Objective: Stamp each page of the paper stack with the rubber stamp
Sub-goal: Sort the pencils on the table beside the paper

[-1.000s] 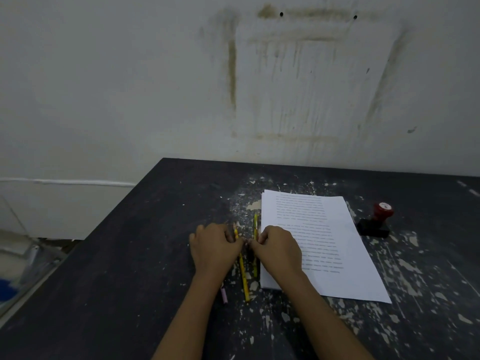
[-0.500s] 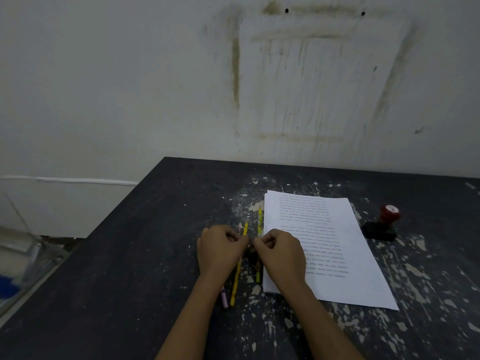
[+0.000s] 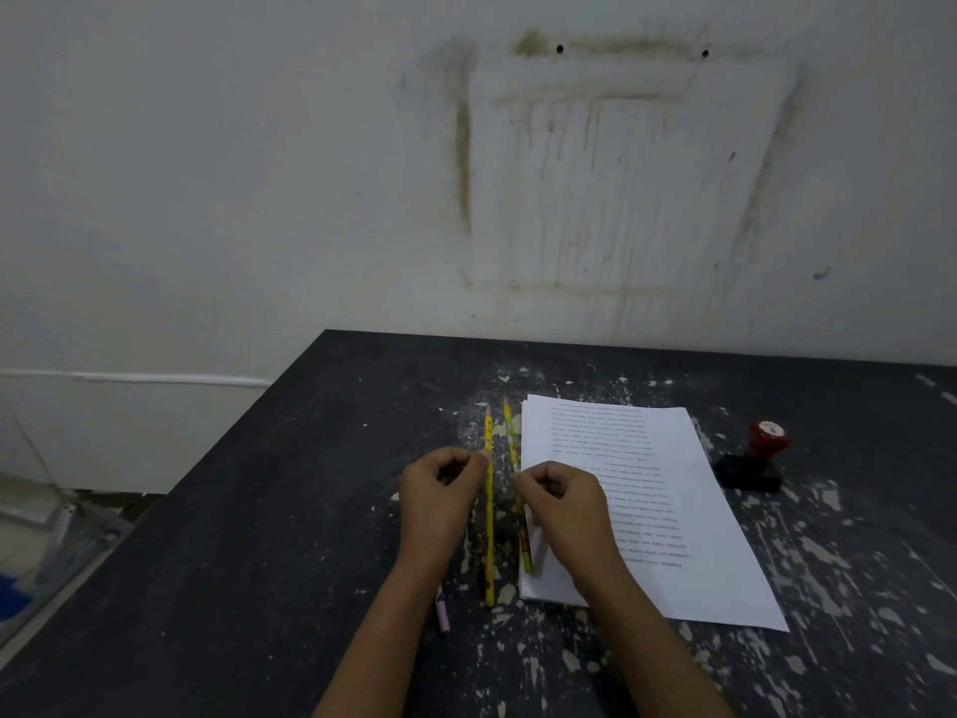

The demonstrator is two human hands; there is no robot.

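No stamping yet: the rubber stamp [image 3: 761,453] stands alone, just right of the paper stack [image 3: 673,510], so a hand must go and grab it, while the left hand [image 3: 440,502] and right hand [image 3: 564,505] curl by two yellow pencils [image 3: 489,541], maybe pinching them, I cannot tell.

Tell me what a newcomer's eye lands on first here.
The left hand and right hand, both curled, sit mid-table with their fingertips at two yellow pencils. To their right lies the white paper stack, printed page up. Beyond it the red-topped rubber stamp stands untouched on the dark, paint-flecked table. Behind, the wall bears a rectangular stain.
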